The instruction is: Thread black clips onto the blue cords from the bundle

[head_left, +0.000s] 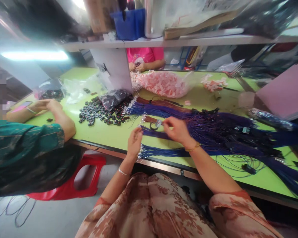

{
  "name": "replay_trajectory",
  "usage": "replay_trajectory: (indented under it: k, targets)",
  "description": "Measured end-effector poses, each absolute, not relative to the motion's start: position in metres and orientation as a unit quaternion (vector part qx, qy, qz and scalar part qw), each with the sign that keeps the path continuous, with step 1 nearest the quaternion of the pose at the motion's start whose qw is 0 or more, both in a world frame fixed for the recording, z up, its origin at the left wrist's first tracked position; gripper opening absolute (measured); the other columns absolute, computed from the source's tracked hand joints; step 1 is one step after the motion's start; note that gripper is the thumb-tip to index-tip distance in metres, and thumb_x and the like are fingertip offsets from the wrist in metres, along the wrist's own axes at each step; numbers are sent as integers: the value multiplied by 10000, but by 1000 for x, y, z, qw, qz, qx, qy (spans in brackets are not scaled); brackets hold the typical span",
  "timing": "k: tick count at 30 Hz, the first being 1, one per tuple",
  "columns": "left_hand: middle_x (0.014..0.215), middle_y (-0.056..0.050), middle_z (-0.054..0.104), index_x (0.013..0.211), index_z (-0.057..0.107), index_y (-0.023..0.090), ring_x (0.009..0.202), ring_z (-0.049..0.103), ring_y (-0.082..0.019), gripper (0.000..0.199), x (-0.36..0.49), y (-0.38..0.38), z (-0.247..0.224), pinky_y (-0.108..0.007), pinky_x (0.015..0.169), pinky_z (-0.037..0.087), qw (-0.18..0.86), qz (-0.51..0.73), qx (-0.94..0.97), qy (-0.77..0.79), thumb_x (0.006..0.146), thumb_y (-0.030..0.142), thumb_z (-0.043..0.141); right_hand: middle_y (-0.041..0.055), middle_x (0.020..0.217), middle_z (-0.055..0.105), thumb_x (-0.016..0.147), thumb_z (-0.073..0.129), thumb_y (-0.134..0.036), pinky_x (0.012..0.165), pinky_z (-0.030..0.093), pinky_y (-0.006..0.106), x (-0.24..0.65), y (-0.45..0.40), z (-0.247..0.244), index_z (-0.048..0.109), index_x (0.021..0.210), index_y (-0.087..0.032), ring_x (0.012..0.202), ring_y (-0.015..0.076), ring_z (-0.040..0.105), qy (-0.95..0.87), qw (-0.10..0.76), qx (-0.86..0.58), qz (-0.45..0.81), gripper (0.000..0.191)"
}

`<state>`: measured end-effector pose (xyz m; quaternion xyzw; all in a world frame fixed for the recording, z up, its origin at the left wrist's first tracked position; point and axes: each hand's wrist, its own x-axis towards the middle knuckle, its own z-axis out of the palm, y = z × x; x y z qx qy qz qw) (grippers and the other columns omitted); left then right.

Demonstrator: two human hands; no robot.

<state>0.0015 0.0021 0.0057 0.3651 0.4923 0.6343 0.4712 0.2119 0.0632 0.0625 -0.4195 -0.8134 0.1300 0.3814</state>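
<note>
My right hand (176,130) is closed, its thumb and fingertips pinching the pale, shiny edge of a small black ring (154,126) that looks like a tape roll. Facing it, my left hand (134,142) has its fingers pressed together at the silvery ends of a blue wire bundle (151,132). Whether those fingers hold anything is hidden. Nearer the table edge lies another bundle of blue wires (164,151). Beyond my hands a small bundle of brown wires (150,119) and a large spread of blue-purple wires (201,122) reach to the right.
Left of the wires lies a pile of small black connectors (96,110). A bag of pink pieces (164,84) rests behind, below a shelf (164,42). One co-worker's arm (62,119) leans on the table (109,132) at left; another person's hands (139,67) work across. A red stool (89,175) stands below.
</note>
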Motion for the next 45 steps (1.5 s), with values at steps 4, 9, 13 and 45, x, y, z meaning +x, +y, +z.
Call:
replay_trajectory:
  k: [4, 9, 13, 45]
  targets:
    - [1346, -125, 518, 1246, 529, 186, 1292, 431, -230, 424, -67, 33, 14, -387, 1127, 273, 172, 546, 486, 660, 850, 337, 545, 75, 800, 649, 824, 519, -286, 691, 428, 301, 304, 82, 83, 622, 868, -174, 701, 172, 570, -668, 483, -567, 7, 158]
    - [1513, -176, 296, 1382, 413, 141, 1424, 155, -344, 608, -155, 82, 19, -544, 1140, 138, -1, 344, 457, 821, 864, 455, 469, 46, 600, 540, 708, 569, -243, 665, 396, 390, 410, 89, 41, 552, 643, -232, 613, 208, 506, -490, 392, -775, -72, 68]
    - [1530, -194, 248, 1392, 413, 159, 1424, 123, -391, 646, -191, 103, 18, -647, 1093, 61, -5, 244, 437, 866, 879, 549, 357, 4, 526, 424, 704, 576, -353, 625, 373, 391, 438, 87, 5, 474, 589, -257, 581, 208, 479, -547, 372, -748, -42, 181]
    - [978, -128, 584, 1001, 674, 200, 1007, 505, -286, 285, -96, 10, 6, -400, 892, 409, 25, 239, 700, 673, 881, 338, 456, 34, 747, 605, 851, 477, -191, 591, 284, 238, 157, 25, 25, 553, 812, -176, 654, 134, 493, -872, 178, -404, 210, 87]
